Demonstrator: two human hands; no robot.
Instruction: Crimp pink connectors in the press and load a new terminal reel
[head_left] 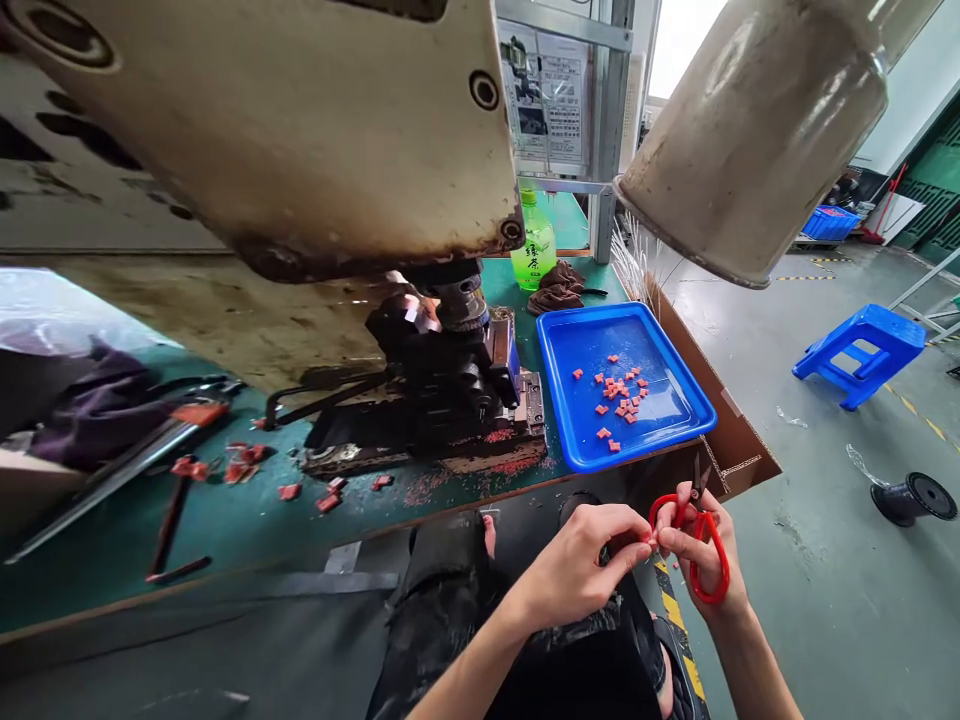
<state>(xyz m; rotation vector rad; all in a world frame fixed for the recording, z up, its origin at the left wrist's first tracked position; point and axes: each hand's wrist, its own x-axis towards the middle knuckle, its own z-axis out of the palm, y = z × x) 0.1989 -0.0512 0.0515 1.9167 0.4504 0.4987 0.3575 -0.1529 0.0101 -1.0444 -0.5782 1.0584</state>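
Observation:
My left hand [581, 560] and my right hand [701, 550] meet low in front of me, just below the bench edge. Their fingertips pinch a tiny red piece [649, 541] between them. Red-handled scissors [701, 540] hang looped on my right hand's fingers, blades pointing up. Directly above sits a blue tray [570, 350] holding several small red pieces [619, 392]. Left of the tray stands a black press tool [450, 385] under a large cream machine head [285, 120].
Red scraps [240, 465] and dark metal tools lie on the green bench [225, 530]. A green bottle [534, 245] and brown cloth stand behind the tray. A cardboard box [739, 440] flanks the tray. On the floor are a blue stool [866, 350] and a black spool [911, 497].

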